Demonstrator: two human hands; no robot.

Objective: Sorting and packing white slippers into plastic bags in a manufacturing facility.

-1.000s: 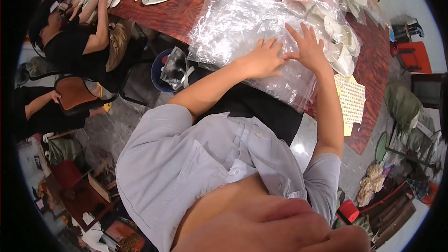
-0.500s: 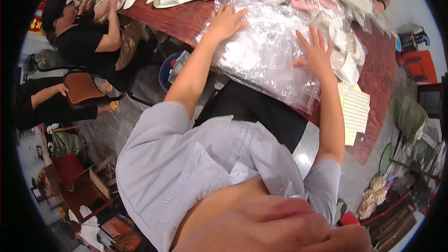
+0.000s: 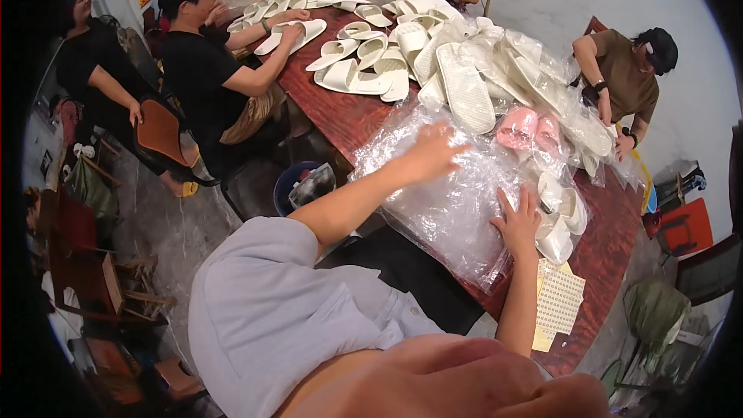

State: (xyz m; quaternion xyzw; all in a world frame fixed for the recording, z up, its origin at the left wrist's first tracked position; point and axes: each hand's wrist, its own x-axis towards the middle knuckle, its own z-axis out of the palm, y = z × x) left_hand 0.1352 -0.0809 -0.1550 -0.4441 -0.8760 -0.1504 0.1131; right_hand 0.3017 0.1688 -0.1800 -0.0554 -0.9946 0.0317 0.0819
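A stack of clear plastic bags (image 3: pixel 433 213) lies on the near part of the table. Over its upper part is my left hand (image 3: pixel 433 153), smeared by motion, its fingers seemingly stretched out and holding nothing visible. My right hand (image 3: pixel 520 220) rests on the stack's right side, fingers spread. Just beyond the bags sits a pair of pink slippers (image 3: pixel 518 128) in clear wrapping. White slippers (image 3: pixel 559 236) lie right beside my right hand. A large white slipper (image 3: pixel 464 89) lies sole up at the front of a heap.
White slippers (image 3: pixel 352 73) cover much of the reddish wooden table (image 3: pixel 329 112). A sheet of small stickers (image 3: pixel 559 298) lies at its near right. People work around it, one handling a slipper (image 3: pixel 302 33) at left. A blue bin (image 3: pixel 290 186) stands on the floor, left of the table.
The view has tilted up, showing more of the table and people. My left hand has slid rightward across the bags, toward my right hand, which remains on the stack.
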